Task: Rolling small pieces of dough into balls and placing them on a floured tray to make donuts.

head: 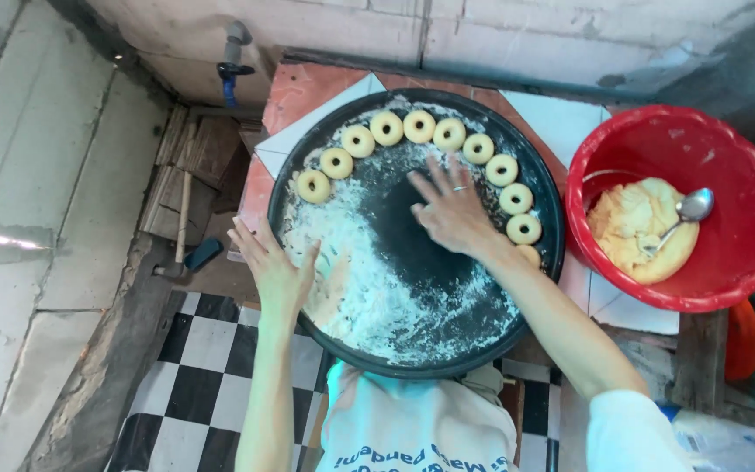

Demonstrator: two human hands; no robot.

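Observation:
A large round black tray [412,350], dusted with white flour, lies in front of me. Several pale ring-shaped dough pieces [418,126] line its far rim in an arc. My right hand [453,208] lies flat, fingers spread, on the dark middle of the tray, a ring on one finger. My left hand [271,264] rests open on the tray's left rim, fingers apart, holding nothing. A red plastic bowl [727,175] to the right holds a lump of yellow dough [636,224] with a metal spoon [682,215] on it.
The tray sits on a tiled surface [308,96] of red and white tiles. A pipe with a blue valve [231,68] stands at the wall behind. Wooden boards and a tool with a blue handle [194,255] lie at the left. Black-and-white checked floor [203,367] is below.

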